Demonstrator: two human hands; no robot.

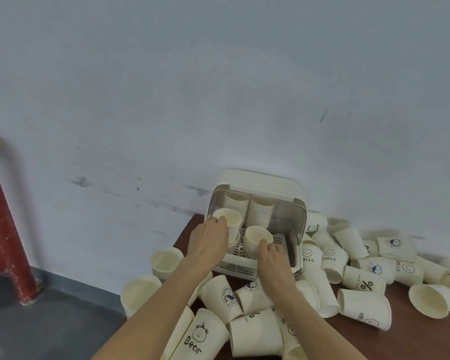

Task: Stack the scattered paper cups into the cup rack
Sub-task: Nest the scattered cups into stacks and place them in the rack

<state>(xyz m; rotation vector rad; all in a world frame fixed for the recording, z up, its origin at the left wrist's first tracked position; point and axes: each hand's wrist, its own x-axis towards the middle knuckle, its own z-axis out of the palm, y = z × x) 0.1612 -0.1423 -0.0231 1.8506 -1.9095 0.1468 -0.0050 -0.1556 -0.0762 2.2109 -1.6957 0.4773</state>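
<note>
Both hands are working at the rack mouth: left hand is gripping 1 cup, right hand is pinching another, mouths up so they'll nest (2 stacks already sitting at the back). Loose cups are lying all around the rack.

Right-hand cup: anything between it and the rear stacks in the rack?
Head view: only bare slatted rack floor lies between the right-hand cup and the rear stacks.

Matt paper cups on a smooth dark wooden tabletop; glossy cream plastic rack, centre; scuffed matt wall.
</note>
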